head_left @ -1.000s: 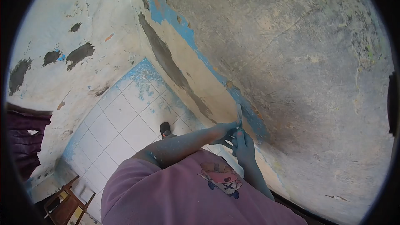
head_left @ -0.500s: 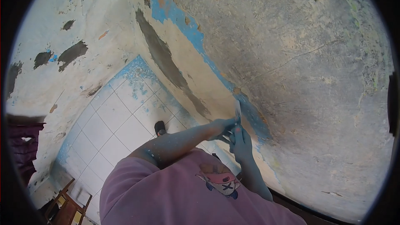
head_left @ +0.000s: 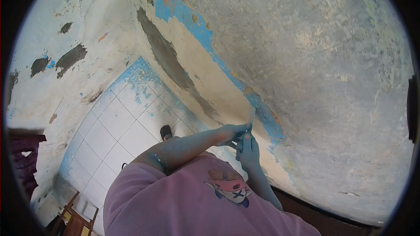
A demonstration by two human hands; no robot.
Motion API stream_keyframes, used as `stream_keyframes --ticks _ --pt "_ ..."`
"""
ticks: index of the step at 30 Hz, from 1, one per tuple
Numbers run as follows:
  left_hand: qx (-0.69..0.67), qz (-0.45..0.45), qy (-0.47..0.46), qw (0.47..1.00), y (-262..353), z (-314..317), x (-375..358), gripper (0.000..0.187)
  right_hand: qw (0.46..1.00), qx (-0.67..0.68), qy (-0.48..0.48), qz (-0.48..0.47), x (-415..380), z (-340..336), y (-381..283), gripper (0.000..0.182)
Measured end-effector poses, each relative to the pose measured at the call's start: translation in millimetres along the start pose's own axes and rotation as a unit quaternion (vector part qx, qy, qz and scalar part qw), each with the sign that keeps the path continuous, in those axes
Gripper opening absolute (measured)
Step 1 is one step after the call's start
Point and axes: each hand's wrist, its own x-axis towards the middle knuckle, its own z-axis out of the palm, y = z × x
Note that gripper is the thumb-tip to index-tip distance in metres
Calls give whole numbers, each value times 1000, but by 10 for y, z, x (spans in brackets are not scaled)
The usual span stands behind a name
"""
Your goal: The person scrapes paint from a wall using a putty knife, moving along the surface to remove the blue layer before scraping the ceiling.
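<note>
A scraper with a flat, pale blade stands up from my two hands, its blade pointing toward the wall. My left hand is closed around the base of the blade, the thumb on top. Just below it, my right hand is wrapped around the lower part, where the handle is hidden by fingers. Both hands and forearms carry bluish dust. Right by the blade runs a strip of blue paint along the wall, between bare grey plaster and a cream-coloured layer.
A second wall on the left has dark patches of peeled paint. White floor tiles lie below, with blue flakes in the corner and my shoe on them. A wooden chair and purple cloth are at the far left.
My right hand has moved slightly left, closer under the left hand. The scraper's blade now leans a little more to the right. The view has shifted slightly.
</note>
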Motion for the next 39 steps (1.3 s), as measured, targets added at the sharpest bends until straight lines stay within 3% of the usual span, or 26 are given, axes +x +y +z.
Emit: stream_keyframes --ticks 7,9,10,13,14,17,18,21,22,24,27,30,34,37,39 --pt "19 -16 5 1000 -88 224 165 51 999 16 -19 23 -61 -315 -162 37" --pt "-97 11 -47 994 -142 175 194 55 999 25 -13 17 -48 -228 -263 39" --pt "-120 36 -21 992 -113 194 151 56 999 -27 -27 17 58 -216 -241 39" --pt "-153 95 -93 979 -105 29 160 52 995 -56 -21 -74 218 -105 0 34" --pt "-131 83 -9 988 -172 53 148 53 997 -38 -16 -69 172 -150 52 34" --pt "-90 77 73 990 -251 321 211 50 1000 1 -12 11 -70 -346 -17 33" --pt "-119 95 9 988 -347 258 289 49 1000 -7 -24 13 -41 -410 -26 35" --pt "-175 133 0 975 -314 216 328 49 995 -24 -58 -72 205 -302 -25 36" --pt "-167 143 3 975 -217 332 258 49 994 -21 -107 -23 283 -313 -59 37" --pt "-158 193 139 958 -94 545 78 45 992 -2 -124 -23 294 -332 -114 36" --pt "-167 228 166 945 -158 547 134 38 983 63 -175 11 254 -489 17 30" --pt "-80 241 191 948 -351 651 206 30 964 118 -231 58 163 -789 220 35" --pt "-63 226 227 945 -646 728 318 25 944 145 -274 111 110 -1096 442 40" --pt "21 262 304 916 -781 790 446 26 956 63 -279 62 121 -1227 567 37" --pt "164 292 439 834 -817 822 556 31 963 -100 -163 -192 24 -1258 593 33"
